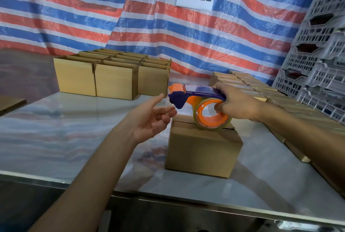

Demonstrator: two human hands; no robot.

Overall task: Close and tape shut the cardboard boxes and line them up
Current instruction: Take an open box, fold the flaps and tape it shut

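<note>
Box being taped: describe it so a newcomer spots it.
On the metal table before the striped tarp, between open boxes at back left and stacked cartons at right, one box stands alone. Its flaps are folded shut and the right hand holds the tape dispenser on top.

Bare skin only: left hand (pixel 149 120) and right hand (pixel 237 105) both uncovered. left forearm (pixel 97 168) and right forearm (pixel 302 131) are bare right up to the frame edges.
</note>
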